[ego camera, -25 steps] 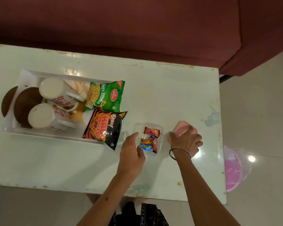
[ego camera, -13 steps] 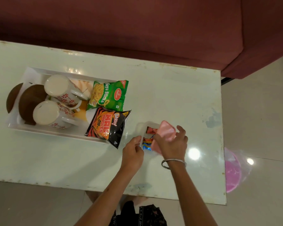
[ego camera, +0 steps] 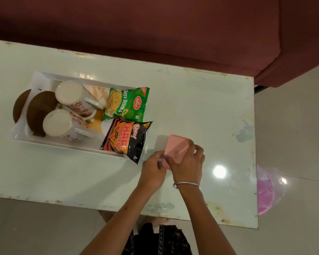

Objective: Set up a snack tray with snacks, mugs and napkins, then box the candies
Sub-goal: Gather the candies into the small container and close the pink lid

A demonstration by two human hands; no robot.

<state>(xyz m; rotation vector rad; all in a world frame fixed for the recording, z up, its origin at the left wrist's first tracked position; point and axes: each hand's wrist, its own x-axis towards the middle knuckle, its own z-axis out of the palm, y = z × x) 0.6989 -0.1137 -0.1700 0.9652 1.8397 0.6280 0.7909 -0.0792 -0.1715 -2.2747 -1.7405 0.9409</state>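
Observation:
A pink lid [ego camera: 176, 148] now covers the small candy box, so the candies are hidden. My right hand [ego camera: 187, 162] lies over the lid's near right side, fingers gripping its edge. My left hand [ego camera: 153, 168] pinches the box's left edge beside it. To the left, a white tray [ego camera: 66, 145] holds two flowered white mugs [ego camera: 70, 97] [ego camera: 60, 125], a green Soya Sticks packet [ego camera: 126, 104] and a black Bingo packet [ego camera: 126, 138], with pale napkins [ego camera: 98, 92] under the mugs.
Two brown round coasters [ego camera: 39, 109] lie at the tray's left end. The pale glossy table [ego camera: 201, 100] ends at right near a pink round object [ego camera: 265, 192] on the floor. A maroon sofa [ego camera: 155, 24] runs behind the table.
My right hand picked the pink lid off the table at right, carried it left and set it over the candy box. My left hand stayed at the box's left edge.

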